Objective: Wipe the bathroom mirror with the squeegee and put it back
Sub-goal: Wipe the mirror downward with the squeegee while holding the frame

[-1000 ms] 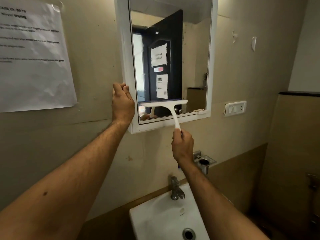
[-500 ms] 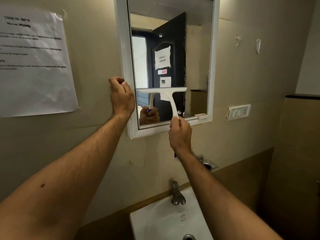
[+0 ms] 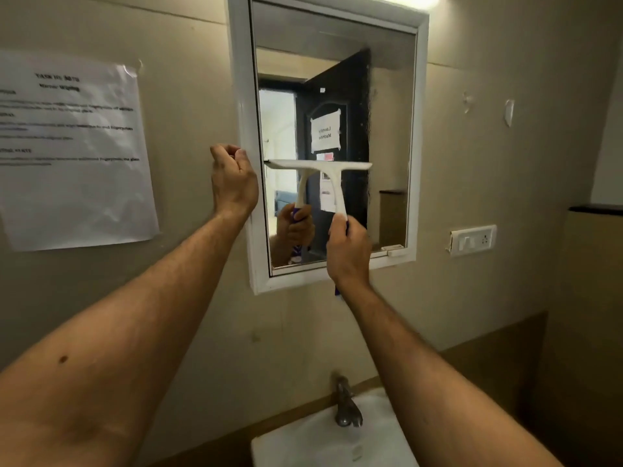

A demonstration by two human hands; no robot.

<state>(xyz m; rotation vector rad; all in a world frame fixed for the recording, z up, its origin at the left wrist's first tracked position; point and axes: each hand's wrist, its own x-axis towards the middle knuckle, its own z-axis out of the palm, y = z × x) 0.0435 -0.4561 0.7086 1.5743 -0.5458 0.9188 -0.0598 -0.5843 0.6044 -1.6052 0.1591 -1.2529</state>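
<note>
A white-framed mirror (image 3: 387, 106) hangs on the beige wall. My right hand (image 3: 349, 251) grips the handle of a white squeegee (image 3: 332, 170). Its blade lies flat across the glass, about halfway up the mirror's left part. A purple end of the handle pokes out below my fist. My left hand (image 3: 232, 183) holds the mirror frame's left edge, fingers curled over it. The glass reflects my hand, the squeegee and a dark door with paper notes.
A white sink (image 3: 303, 443) with a metal tap (image 3: 345, 404) sits below the mirror. A printed paper sheet (image 3: 74, 153) is taped to the wall at left. A white switch plate (image 3: 472, 240) is mounted right of the mirror.
My right hand has pushed the squeegee up the glass from the mirror's bottom edge to about mid-height. My left hand has stayed on the frame's left edge.
</note>
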